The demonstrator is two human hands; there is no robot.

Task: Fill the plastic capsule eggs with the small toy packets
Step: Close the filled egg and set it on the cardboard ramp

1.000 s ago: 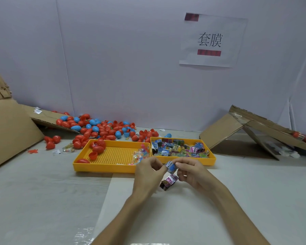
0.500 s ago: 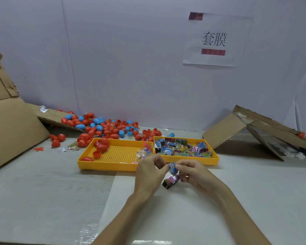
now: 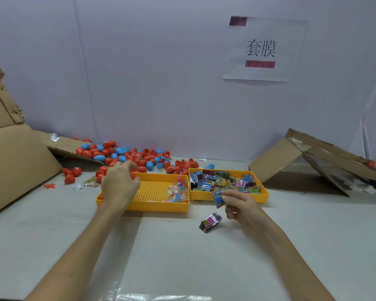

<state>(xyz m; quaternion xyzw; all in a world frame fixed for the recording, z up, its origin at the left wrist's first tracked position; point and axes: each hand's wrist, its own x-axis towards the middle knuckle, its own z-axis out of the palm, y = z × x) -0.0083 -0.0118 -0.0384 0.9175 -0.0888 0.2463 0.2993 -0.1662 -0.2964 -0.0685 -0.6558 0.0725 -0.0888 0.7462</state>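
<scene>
Early stage, I judge: no egg in hand yet. The right hand [image 3: 241,208] pinches a small blue foil toy packet [image 3: 218,197] just near of the right yellow plastic tray [image 3: 264,193] of packets. A pink-and-black packet [image 3: 210,222] lies on the white table [image 3: 182,257]. The left hand [image 3: 119,184], blurred, hovers over the far-left corner of the perforated yellow tray [image 3: 161,206]; I cannot tell its grip. Red and blue plastic capsule eggs [image 3: 117,153] are heaped beyond, past the tray wall; whether they are filled I cannot say.

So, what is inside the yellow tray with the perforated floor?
Clear packets of small colourful toys lie at the right end of the perforated tray; the middle is bare mesh. The left hand covers its far left corner, so whatever lies there is hidden.
</scene>
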